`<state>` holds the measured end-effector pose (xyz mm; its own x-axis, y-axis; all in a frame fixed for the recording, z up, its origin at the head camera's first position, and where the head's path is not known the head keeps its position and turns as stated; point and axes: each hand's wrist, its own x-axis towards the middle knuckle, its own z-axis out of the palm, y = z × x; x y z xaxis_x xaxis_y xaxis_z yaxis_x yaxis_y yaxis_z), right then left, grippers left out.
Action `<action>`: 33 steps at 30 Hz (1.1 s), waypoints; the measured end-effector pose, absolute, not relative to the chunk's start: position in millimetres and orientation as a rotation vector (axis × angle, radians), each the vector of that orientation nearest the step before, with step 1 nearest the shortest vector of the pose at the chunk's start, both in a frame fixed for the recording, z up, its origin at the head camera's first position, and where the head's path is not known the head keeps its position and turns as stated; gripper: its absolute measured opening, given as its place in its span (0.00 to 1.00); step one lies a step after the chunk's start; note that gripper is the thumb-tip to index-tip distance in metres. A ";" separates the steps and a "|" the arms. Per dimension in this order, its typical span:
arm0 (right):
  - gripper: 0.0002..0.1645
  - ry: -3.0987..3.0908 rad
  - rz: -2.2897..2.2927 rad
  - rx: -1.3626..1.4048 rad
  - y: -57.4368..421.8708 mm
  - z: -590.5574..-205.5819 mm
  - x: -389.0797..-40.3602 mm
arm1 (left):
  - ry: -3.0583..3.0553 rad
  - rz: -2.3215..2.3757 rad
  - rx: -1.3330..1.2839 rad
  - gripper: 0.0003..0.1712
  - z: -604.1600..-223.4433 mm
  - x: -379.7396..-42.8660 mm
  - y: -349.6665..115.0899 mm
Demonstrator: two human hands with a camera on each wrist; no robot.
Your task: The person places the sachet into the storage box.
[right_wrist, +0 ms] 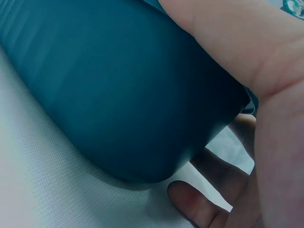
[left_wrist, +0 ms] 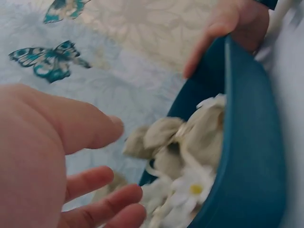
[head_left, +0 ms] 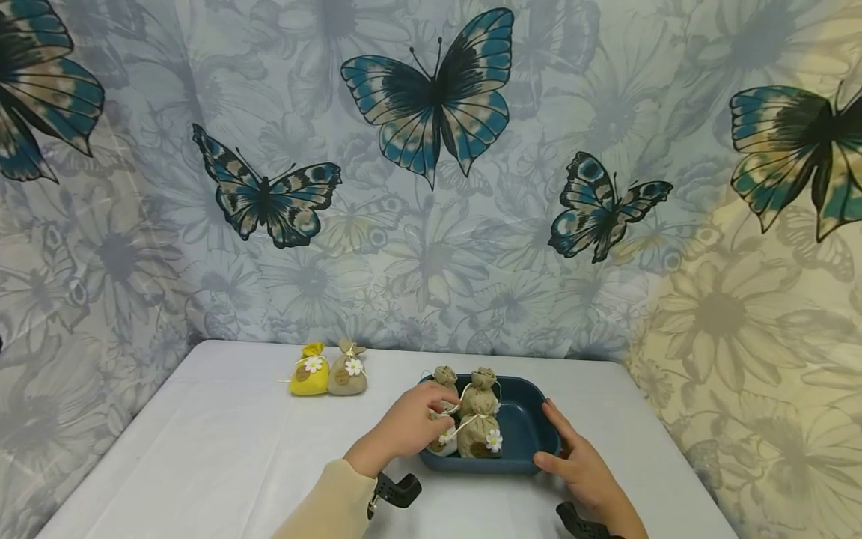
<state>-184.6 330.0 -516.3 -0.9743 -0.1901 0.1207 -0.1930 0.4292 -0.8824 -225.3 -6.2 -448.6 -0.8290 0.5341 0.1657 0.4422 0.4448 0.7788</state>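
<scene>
A dark blue rectangular tray [head_left: 525, 464] holds several small drawstring sachets at its left side. One tan sachet [head_left: 474, 447] with a white daisy lies at the front, another tan sachet [head_left: 482, 389] behind it. My left hand [head_left: 414, 421] hovers over the left end, partly covering a paler sachet [head_left: 442, 447] and a tan one [head_left: 444, 374] at the back. In the left wrist view its thumb [left_wrist: 90, 126] and fingers are spread apart, holding nothing. My right hand [head_left: 582, 460] grips the tray's right end, thumb over the rim and fingers around the outside.
A yellow sachet [head_left: 310, 382] and a tan sachet [head_left: 348, 380], each with a daisy, stand side by side toward the back left of the white-covered table [head_left: 202, 449]. A butterfly-print cloth [head_left: 438, 284] hangs behind the table.
</scene>
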 end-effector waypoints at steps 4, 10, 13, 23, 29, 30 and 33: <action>0.49 -2.658 1.618 0.373 332.1 -518.0 -184.4 | 2.632 1.426 0.884 0.17 -447.4 -233.4 -29.4; 0.49 -2.679 1.594 0.373 332.0 -519.9 -187.7 | 2.781 1.601 0.679 0.20 -444.0 -250.3 -82.3; 0.49 -2.684 1.598 0.364 331.9 -520.3 -187.8 | 2.802 1.679 0.502 0.24 -445.9 -258.5 -112.0; 0.50 -2.686 1.593 0.319 331.6 -517.7 -183.8 | 2.777 1.658 0.052 0.38 -466.1 -269.7 -186.7; 0.50 -2.686 1.611 0.320 331.9 -518.1 -185.1 | 2.724 1.590 -0.134 0.44 -488.6 -273.9 -205.9; 0.50 -2.689 1.620 0.315 332.2 -518.5 -185.4 | 2.707 1.600 -0.148 0.44 -491.7 -274.8 -207.7; 0.50 -2.686 1.650 0.297 332.3 -519.4 -186.0 | 2.675 1.631 -0.168 0.45 -498.5 -277.1 -211.0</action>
<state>-186.0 332.3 -519.4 -0.9820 -0.1724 0.0765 -0.1462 0.4394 -0.8863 -277.1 -211.0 -498.5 -0.9942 -0.0896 -0.0590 -0.0935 0.4540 0.8861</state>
